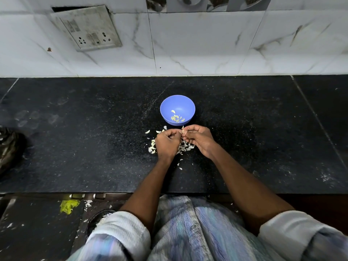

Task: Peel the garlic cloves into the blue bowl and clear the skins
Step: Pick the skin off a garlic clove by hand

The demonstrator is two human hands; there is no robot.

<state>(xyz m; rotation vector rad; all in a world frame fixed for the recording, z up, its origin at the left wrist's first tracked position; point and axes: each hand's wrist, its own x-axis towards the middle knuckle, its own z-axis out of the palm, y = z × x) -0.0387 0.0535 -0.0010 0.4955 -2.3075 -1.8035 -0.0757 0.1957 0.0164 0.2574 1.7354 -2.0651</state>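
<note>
Two hands, the left hand [167, 141] and right hand [197, 137], pinch one garlic clove [183, 131] between their fingertips over the skins [185, 146], the blue bowl [177, 109] lying just beyond them toward the counter's [75, 147] back edge.

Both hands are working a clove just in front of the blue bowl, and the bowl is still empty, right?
Not quite. The head view shows the blue bowl already holds several peeled cloves. The rest stands: left hand and right hand work a clove just in front of it.

Black counter [75, 147] bears blue bowl [167, 102], seemingly garlic skins [185, 147].
</note>
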